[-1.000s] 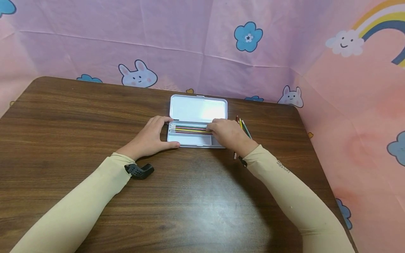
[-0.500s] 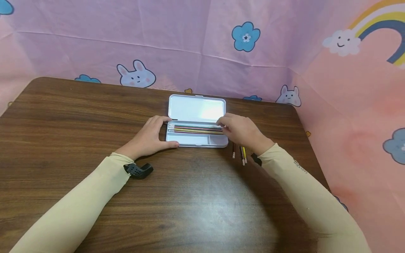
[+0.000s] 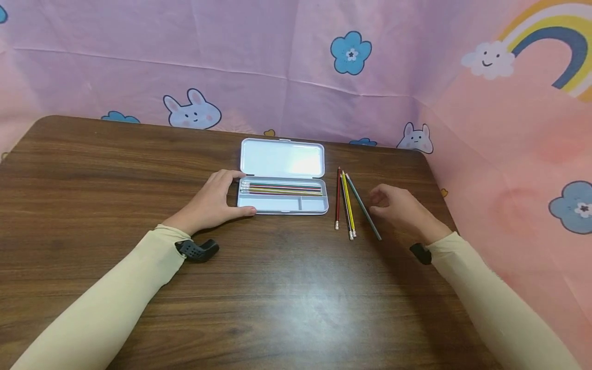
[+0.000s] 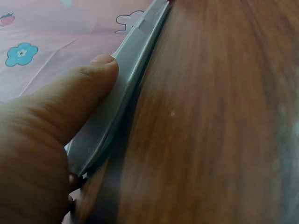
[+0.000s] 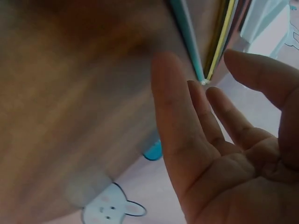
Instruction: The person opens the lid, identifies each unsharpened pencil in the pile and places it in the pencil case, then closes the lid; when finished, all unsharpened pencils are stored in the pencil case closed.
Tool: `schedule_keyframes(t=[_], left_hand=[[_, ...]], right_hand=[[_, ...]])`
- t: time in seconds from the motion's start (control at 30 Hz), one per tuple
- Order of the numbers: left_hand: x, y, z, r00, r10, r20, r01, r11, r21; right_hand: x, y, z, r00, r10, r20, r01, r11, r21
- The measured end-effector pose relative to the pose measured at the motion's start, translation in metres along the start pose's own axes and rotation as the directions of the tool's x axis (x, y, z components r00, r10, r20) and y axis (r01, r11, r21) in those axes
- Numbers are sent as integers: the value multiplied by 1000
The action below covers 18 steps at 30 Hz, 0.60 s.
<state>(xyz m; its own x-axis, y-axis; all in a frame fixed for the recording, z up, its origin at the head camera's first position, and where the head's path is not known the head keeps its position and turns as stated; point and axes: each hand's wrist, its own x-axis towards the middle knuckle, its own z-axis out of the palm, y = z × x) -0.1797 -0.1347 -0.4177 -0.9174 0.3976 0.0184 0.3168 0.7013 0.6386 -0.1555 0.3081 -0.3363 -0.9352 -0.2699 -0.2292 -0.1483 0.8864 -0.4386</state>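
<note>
A white pencil case (image 3: 268, 211) lies open on the table, its lid (image 3: 282, 158) folded back. Several striped pencils (image 3: 283, 189) lie side by side in its long rear compartment; the two front compartments hold nothing visible. My left hand (image 3: 207, 201) grips the case's left end, thumb at the front edge and fingers at the back corner. In the left wrist view the thumb (image 4: 86, 91) presses the case's side wall. My right hand (image 3: 401, 211) holds nothing and is just right of a green pencil (image 3: 365, 209), its fingers loosely bent. Beside that lie a yellow pencil (image 3: 348, 203), a black pencil (image 3: 345, 205) and a red pencil (image 3: 337, 198).
The brown wooden table (image 3: 277, 288) extends around the case and pencils. A printed fabric backdrop (image 3: 259, 67) hangs behind the table and along its right side. The loose pencils fan out to the right of the case, their eraser ends toward me.
My right hand has left the pencils in the case and moved right, past the loose pencils, which are now uncovered. The left hand has stayed at the case's left end.
</note>
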Motion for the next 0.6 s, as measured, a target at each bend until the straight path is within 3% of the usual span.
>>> schedule_keyframes(t=[0.23,0.6], left_hand=[[2,0,-1,1000,2,-2,-2,1000,4],[1,2,0,1000,-7,1,7,1000,4]], right_hand=[[-8,6,18,1000,9,-19,-8,998,62],[-6,-3,29,998,9,-61,-10,1000,-10]])
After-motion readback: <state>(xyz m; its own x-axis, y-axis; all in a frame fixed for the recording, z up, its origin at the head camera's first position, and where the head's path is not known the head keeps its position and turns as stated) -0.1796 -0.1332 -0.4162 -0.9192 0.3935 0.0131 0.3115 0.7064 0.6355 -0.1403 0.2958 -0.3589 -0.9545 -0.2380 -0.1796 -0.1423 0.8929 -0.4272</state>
